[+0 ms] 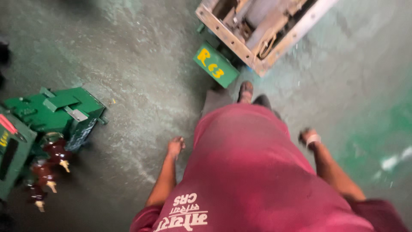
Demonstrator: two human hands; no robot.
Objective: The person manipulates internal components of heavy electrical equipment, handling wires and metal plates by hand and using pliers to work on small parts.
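while both hands (175,146) hang empty, a green box (216,65) lies ahead.

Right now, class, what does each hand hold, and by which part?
Nothing is held: the left hand and the right hand hang empty beside the red shirt.

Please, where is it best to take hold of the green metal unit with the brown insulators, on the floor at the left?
Probably the green metal unit by the raised brackets on its flat top, coming from above. The brown insulators stick out low in front and look fragile, so avoid them.
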